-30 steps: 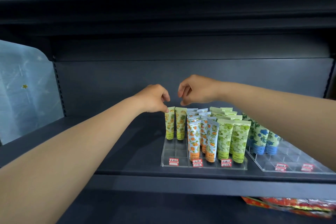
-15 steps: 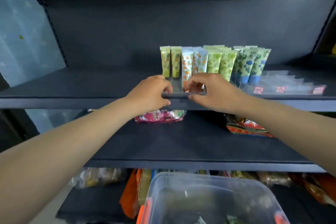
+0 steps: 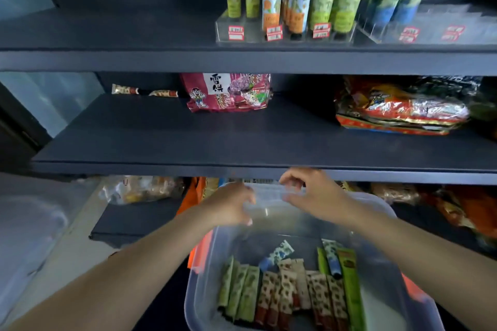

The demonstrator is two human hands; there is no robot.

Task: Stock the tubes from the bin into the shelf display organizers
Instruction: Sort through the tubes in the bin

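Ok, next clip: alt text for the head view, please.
Both hands, left hand and right hand, hang empty with loosely curled fingers over a clear plastic bin of patterned tubes. Above, more tubes stand in clear organizers on the top shelf.

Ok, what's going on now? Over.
Left hand and right hand open, empty, above bin. Tubes inside, untouched. Nothing in the way.
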